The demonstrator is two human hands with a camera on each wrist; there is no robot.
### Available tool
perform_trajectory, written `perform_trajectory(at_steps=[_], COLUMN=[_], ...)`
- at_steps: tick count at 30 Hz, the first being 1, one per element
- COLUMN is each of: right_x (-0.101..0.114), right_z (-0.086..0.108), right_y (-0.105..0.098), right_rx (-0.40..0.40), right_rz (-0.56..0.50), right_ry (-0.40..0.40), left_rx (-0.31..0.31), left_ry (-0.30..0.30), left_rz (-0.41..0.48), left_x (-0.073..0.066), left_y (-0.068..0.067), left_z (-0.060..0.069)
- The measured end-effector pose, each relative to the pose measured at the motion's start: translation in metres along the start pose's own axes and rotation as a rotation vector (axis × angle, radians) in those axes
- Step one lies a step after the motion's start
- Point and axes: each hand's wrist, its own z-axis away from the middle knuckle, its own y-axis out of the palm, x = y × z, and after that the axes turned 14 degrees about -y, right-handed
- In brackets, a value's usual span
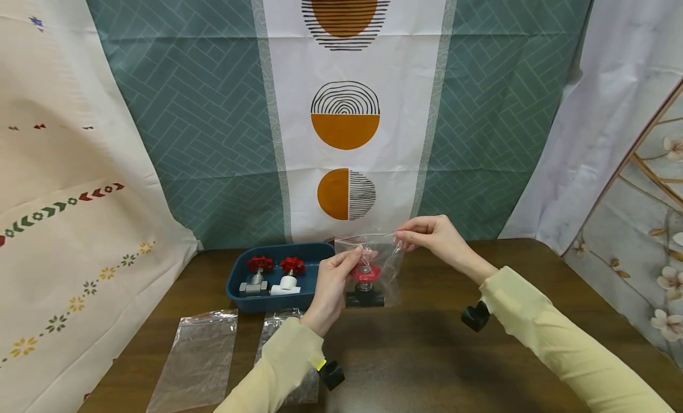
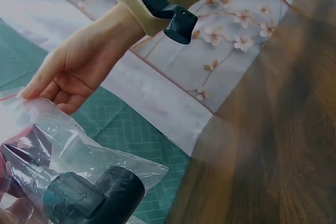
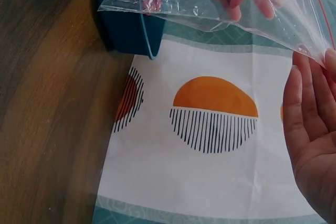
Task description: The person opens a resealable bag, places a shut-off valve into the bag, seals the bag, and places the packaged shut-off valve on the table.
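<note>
A clear zip bag hangs above the table with a valve inside it; the valve has a red handwheel and a black pipe body. My left hand grips the bag and the valve's handwheel through the plastic, thumb in front. With thumb and fingertips my right hand pinches the bag's upper right corner, by the red zip line seen in the right wrist view. In the left wrist view the valve's black pipe end shows through the plastic, and the right hand holds the corner.
A blue tray at the back left holds a metal valve and a white valve, both with red handwheels. Flat clear bags lie on the wooden table at left. A patterned cloth hangs behind.
</note>
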Motion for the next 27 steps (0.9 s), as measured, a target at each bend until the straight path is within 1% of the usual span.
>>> perform_trajectory(at_steps=[2, 5, 8, 12, 16, 20, 23, 27], right_x=[0.001, 0.004, 0.015, 0.024, 0.011, -0.002, -0.004, -0.004], right_z=[0.0, -0.001, -0.001, 0.0, 0.002, 0.003, 0.003, 0.002], right_y=[0.0, 0.001, 0.003, 0.005, 0.003, 0.001, 0.001, 0.001], right_rx=[-0.001, -0.013, -0.024, -0.04, -0.057, -0.064, -0.065, -0.065], right_rz=[0.008, 0.033, 0.062, 0.069, 0.053, 0.051, 0.042, 0.026], right_ry=[-0.011, 0.001, 0.011, 0.009, 0.01, 0.001, -0.011, -0.014], left_rx=[0.003, 0.002, 0.006, 0.01, 0.009, 0.006, 0.011, 0.026], left_ry=[-0.001, -0.006, 0.0, 0.0, 0.003, 0.019, 0.029, 0.027], left_rz=[-0.003, -0.015, -0.032, -0.036, -0.04, -0.051, -0.054, -0.063], left_x=[-0.005, -0.012, -0.016, -0.008, 0.0, 0.003, 0.003, 0.004], left_y=[0.002, 0.006, 0.007, 0.004, 0.0, -0.001, -0.001, -0.002], left_z=[0.005, 0.011, 0.014, 0.006, -0.002, -0.004, -0.004, -0.004])
